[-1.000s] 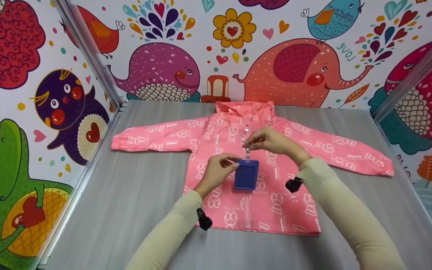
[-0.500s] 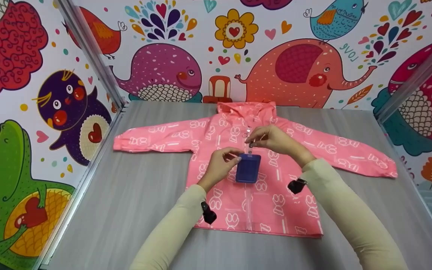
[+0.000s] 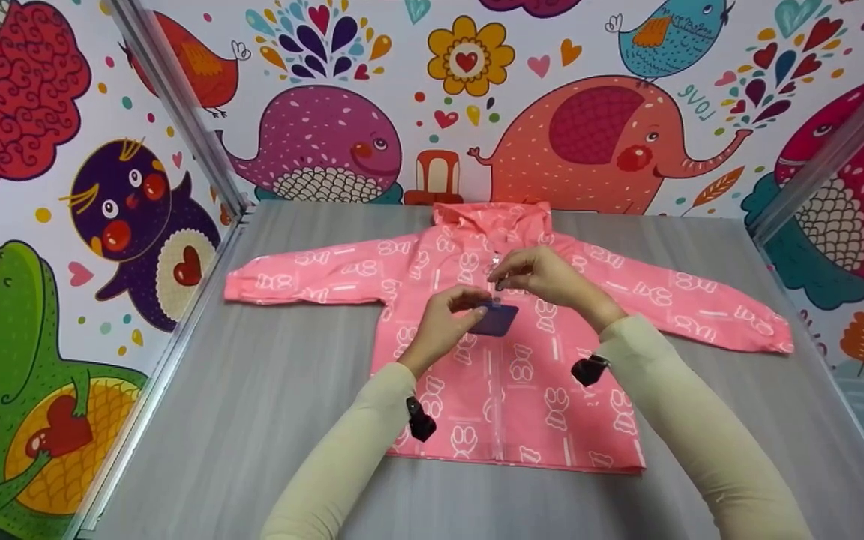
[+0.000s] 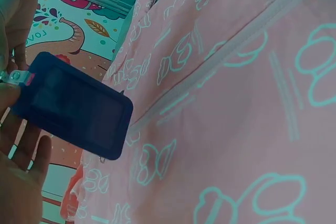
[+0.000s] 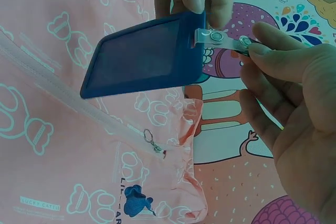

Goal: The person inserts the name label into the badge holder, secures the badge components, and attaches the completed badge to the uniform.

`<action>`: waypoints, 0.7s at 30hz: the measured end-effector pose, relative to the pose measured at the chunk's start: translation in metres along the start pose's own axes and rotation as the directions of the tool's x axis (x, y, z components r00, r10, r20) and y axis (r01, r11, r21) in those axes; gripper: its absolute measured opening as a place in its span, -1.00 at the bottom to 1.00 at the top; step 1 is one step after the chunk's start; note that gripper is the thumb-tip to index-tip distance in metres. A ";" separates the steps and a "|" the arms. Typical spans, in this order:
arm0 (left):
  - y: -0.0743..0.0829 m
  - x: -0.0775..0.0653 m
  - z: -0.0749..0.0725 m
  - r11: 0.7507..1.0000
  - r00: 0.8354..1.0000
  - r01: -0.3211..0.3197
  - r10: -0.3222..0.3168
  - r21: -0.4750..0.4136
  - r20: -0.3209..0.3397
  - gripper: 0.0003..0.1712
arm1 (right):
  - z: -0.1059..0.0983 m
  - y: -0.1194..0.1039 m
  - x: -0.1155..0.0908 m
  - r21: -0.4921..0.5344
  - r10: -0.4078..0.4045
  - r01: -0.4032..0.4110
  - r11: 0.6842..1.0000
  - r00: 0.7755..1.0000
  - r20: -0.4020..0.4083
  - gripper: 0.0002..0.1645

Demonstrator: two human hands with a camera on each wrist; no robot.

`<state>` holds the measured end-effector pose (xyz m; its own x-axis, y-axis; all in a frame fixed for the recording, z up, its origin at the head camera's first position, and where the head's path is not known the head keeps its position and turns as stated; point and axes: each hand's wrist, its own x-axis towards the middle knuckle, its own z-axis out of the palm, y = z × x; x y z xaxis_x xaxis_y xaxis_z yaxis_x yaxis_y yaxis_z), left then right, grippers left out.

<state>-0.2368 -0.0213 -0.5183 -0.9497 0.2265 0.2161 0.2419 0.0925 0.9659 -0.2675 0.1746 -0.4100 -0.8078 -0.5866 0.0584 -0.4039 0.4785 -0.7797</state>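
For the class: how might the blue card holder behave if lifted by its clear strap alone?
The holder is probably stiff: its edges look straight though held near one end. It may swing or twist, since the narrow strap joins it at one spot. It is likely light, being thin.

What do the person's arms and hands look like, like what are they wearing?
The left sleeve and right sleeve are plain cream, long and close-fitting. A small black device sits near each cuff, left device and right device. The left hand and right hand are ungloved.
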 end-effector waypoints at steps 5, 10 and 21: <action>0.004 0.004 0.008 0.999 0.999 -0.040 0.039 -0.016 -0.018 -0.68 | 0.000 -0.001 0.001 -0.020 0.041 -0.041 0.999 0.999 -0.026 -0.74; 0.009 0.006 0.015 0.998 0.997 -0.067 0.066 -0.014 -0.046 -0.69 | 0.003 0.025 0.010 -0.018 0.031 -0.032 0.999 0.998 -0.059 -0.74; 0.003 0.011 0.023 0.997 0.992 -0.078 0.078 0.002 -0.097 -0.74 | 0.007 0.036 0.011 0.062 0.012 -0.006 0.998 0.996 -0.090 -0.77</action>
<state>-0.2422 0.0041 -0.5159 -0.9429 0.1376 0.3033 0.3154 0.0764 0.9459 -0.2882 0.1806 -0.4413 -0.8477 -0.5199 0.1052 -0.3715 0.4403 -0.8174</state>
